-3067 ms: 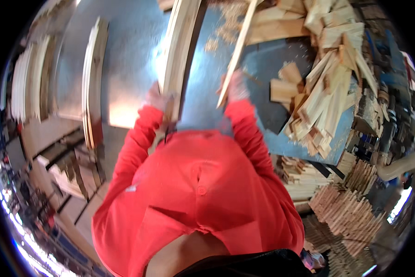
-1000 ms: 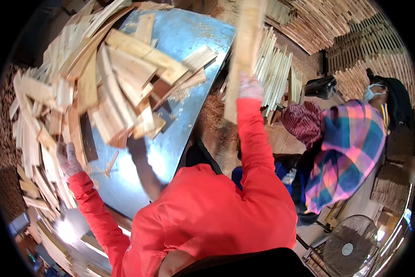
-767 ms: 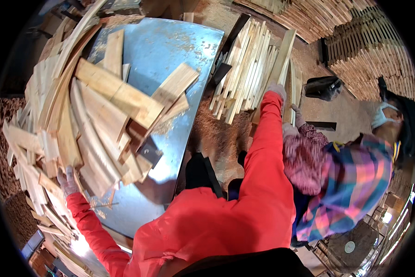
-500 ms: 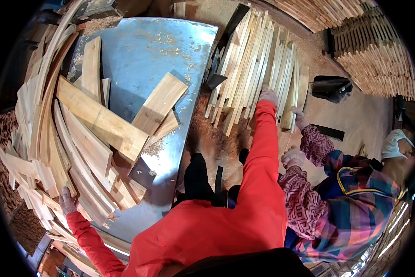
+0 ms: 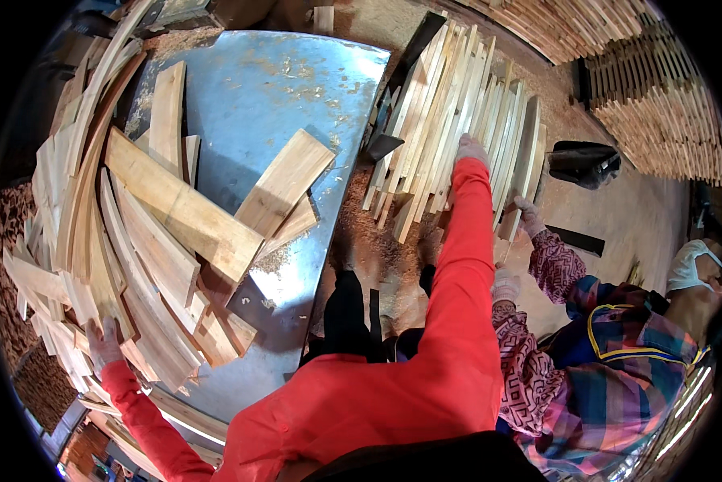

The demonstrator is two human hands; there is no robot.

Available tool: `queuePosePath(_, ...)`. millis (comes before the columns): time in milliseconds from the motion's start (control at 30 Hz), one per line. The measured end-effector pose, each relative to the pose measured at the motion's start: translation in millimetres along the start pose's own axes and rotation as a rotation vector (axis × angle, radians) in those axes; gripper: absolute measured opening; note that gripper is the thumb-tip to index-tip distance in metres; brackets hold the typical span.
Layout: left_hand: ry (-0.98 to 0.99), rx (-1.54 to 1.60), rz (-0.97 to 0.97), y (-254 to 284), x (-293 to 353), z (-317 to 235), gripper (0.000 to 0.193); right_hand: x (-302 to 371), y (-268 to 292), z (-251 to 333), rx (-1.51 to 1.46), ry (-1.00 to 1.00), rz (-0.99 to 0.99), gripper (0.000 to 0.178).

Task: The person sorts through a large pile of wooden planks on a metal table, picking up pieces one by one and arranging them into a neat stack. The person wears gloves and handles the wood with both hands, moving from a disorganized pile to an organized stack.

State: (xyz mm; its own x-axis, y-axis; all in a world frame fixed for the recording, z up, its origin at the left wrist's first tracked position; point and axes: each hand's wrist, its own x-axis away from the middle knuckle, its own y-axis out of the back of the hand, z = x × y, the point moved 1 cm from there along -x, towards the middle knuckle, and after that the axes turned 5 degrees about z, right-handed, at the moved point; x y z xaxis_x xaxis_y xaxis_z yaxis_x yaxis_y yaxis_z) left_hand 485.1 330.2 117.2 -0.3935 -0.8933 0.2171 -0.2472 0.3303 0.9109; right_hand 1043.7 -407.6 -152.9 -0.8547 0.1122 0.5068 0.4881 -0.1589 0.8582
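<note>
My left hand [image 5: 105, 344], in a pale glove, lies against the ends of the wooden boards [image 5: 172, 201] heaped on the left, its fingers stretched and slightly apart. Ahead of me, my gloved right hand [image 5: 471, 150] reaches to a row of narrow wooden boards [image 5: 429, 120] standing on edge side by side. Its fingers are closed over a board in the middle of that row; the fingertips are partly hidden. At the row's right end, a co-worker's gloved hand [image 5: 528, 215] touches an outer board, and the co-worker's other hand [image 5: 505, 287] is nearer to me.
A blue-grey metal table [image 5: 296, 88] with wood shavings carries part of the heap. Stacked slats [image 5: 658, 112] rise at the far right. A black object [image 5: 583, 163] lies on the floor right of the row. The co-worker [image 5: 594, 361] is close on my right.
My right hand has moved a little farther forward along the row. My left hand has shifted slightly left along the board ends. The co-worker's nearer hand has lowered slightly.
</note>
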Motion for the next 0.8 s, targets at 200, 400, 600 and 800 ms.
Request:
queuePosePath(200, -0.304, -0.122, 0.032, -41, -12, -87, 0.081, 18, -2, 2, -0.025, -0.028, -0.399, 0.032)
queuePosePath(400, 0.154, -0.418, 0.19, 26, 110, -145, 0.097, 265, 82, 213, -1.4, 1.03, -0.366, 0.035)
queuePosePath(600, -0.024, -0.269, 0.147, 61, 299, -16, 0.1, 374, 62, 396, -0.229, 1.008, 0.001, 0.098)
queuePosePath(800, -0.077, 0.793, 0.395, -4, 433, 135, 0.125, 346, 18, 456, -0.012, 0.671, 0.355, 0.085)
